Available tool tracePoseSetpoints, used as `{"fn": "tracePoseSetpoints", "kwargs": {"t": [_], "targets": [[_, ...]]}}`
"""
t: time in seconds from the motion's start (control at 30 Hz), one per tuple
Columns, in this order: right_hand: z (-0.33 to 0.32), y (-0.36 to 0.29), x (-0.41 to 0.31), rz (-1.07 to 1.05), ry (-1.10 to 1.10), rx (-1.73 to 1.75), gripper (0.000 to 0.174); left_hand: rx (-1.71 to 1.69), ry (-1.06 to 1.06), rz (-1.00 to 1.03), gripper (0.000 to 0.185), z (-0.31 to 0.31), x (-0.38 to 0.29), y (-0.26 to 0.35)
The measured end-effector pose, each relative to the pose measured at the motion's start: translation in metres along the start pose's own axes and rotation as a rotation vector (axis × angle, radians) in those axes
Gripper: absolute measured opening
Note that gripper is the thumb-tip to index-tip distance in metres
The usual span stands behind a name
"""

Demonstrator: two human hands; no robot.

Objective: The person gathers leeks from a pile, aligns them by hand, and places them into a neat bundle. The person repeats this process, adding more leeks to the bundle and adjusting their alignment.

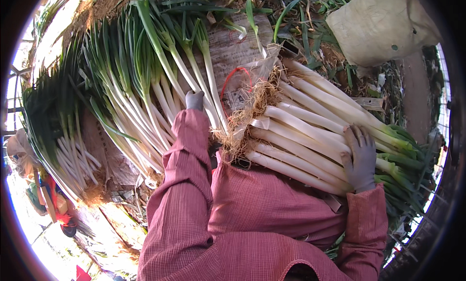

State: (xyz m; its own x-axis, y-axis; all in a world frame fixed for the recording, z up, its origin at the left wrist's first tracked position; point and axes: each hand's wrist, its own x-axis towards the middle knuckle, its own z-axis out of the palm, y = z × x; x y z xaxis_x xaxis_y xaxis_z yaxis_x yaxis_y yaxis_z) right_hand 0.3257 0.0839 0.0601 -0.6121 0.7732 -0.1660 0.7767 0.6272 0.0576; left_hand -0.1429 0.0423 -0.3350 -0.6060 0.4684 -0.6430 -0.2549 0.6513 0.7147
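Note:
My left hand [194, 100], in a grey glove, is closed around a white green-onion stalk [184, 70] left of centre. Its fingertips are partly hidden by the hand itself. Beside it lie several more long green onions [136, 99], leaves toward the top. My right hand [360, 155], gloved too, rests palm down with fingers slightly spread across a pile of thick white stalks [305, 135]. Those stalks have their shaggy roots [251, 117] toward the middle and their green leaves [398, 168] at the right. A pale strip of tape [260, 123] shows near the root ends.
Printed sacking [236, 44] lies under the onions, with a red cord [236, 74] on it. Another onion bundle [74, 153] lies at the far left. A metal bar end [369, 103] juts out beyond the pile. A worn beige cloth-like cover [382, 26] is at upper right, among leaf scraps.

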Motion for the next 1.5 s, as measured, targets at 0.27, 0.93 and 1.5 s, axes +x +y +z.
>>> {"fn": "tracePoseSetpoints", "kwargs": {"t": [0.27,0.93,1.5], "targets": [[-0.008,-0.005,-0.011,0.006,0.094,0.013,0.06,-1.112,-0.6,-0.139,0.03,-0.079,-0.127,0.158],[0.006,0.03,-0.03,-0.109,0.521,0.327,0.036,0.575,-0.343,1.517,0.023,0.117,-0.413,0.273],[-0.03,0.094,-0.057,0.047,0.145,0.135,0.029,0.788,-0.436,1.503,0.025,0.118,-0.36,0.21]]}}
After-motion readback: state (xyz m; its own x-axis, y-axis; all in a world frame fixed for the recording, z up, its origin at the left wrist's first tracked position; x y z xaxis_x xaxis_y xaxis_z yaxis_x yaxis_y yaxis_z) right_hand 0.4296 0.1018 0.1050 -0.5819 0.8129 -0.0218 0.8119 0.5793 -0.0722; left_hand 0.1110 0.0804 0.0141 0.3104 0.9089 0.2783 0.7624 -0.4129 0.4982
